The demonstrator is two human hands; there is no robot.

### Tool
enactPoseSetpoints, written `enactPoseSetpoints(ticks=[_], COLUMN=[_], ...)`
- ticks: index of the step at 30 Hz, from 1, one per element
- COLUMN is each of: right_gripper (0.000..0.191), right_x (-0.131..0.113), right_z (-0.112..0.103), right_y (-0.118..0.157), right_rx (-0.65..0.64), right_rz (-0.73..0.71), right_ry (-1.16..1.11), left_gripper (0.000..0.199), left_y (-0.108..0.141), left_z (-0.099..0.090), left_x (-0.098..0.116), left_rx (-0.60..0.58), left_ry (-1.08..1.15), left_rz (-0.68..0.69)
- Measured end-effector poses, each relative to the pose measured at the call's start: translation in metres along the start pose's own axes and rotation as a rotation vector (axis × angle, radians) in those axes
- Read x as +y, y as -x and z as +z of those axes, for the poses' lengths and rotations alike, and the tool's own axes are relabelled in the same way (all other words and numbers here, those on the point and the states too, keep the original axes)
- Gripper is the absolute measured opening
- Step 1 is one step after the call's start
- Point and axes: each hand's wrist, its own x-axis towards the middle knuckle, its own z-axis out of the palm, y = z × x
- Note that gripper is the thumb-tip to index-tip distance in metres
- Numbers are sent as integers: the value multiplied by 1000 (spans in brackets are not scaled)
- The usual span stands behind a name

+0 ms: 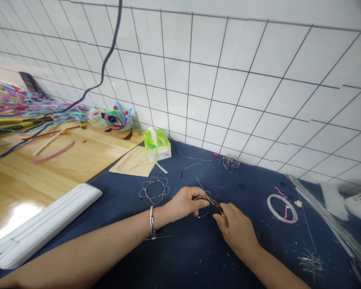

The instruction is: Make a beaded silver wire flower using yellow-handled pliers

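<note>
My left hand (189, 200) pinches a thin silvery wire piece (200, 216), part of which curves out below the fingers with small reddish beads on it. My right hand (236, 224) is closed around pliers (218, 206) with a yellow handle. The jaws of the pliers meet the wire just beyond my left fingertips, and a straight wire end (199, 182) points up from there. Left of my left hand, a flower-shaped wire ring (154, 190) with beads lies flat on the dark blue cloth (180, 257). Whether the jaws are fully closed cannot be made out.
A white roll ring (270, 204) and a bundle of long wires (327, 218) lie to the right, above a heap of wire offcuts (312, 263). Tangled wire (231, 161) and a green tissue pack (158, 144) stand near the wall. A long white case (48, 224) lies left.
</note>
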Motion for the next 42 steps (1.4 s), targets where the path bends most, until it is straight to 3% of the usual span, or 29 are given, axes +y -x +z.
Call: enactPoseSetpoints(ticks=[8, 18, 30, 42], right_gripper=[30, 29, 29, 28], right_x=[0, 0, -1, -1], right_z=[-1, -3, -3, -2], right_y=[-1, -1, -2, -1], right_rx=[-49, -80, -88, -75], right_rz=[42, 68, 63, 75], right_ry=[-65, -91, -79, -71], left_gripper=[24, 17, 17, 17], left_y=[-1, -1, -2, 0], left_z=[0, 1, 1, -1], left_x=[-5, -4, -5, -1], left_rx=[12, 10, 80, 65], left_ry=[15, 86, 31, 153], left_rz=[-3, -20, 6, -21])
